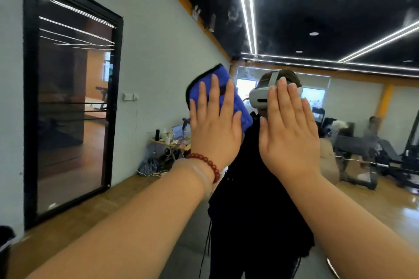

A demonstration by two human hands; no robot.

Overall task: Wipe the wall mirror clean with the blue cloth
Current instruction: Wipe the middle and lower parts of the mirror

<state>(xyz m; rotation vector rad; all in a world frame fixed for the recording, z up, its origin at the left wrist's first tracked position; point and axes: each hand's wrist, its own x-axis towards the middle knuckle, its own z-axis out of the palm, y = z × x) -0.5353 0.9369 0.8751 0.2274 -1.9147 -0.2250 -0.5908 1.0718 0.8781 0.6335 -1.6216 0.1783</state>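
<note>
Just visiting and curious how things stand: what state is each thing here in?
wall mirror: hazy smudges near its top.
blue cloth: pressed flat against the wall mirror.
left hand: fingers straight, pressing the blue cloth.
right hand: fingers straight, flat on the wall mirror, holding nothing.
glass door: closed.
ceiling lights: on.

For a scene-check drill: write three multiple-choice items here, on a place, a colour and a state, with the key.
1. The blue cloth is: A under the left hand, against the mirror; B on the floor; C in a bucket.
2. The bracelet beads are: A green; B red; C white.
3. The right hand is: A fisted; B gripping a bottle; C flat, fingers straight.
Key: A, the left hand presses it to the mirror; B, its beads show red; C, palm open, holding nothing.
</note>
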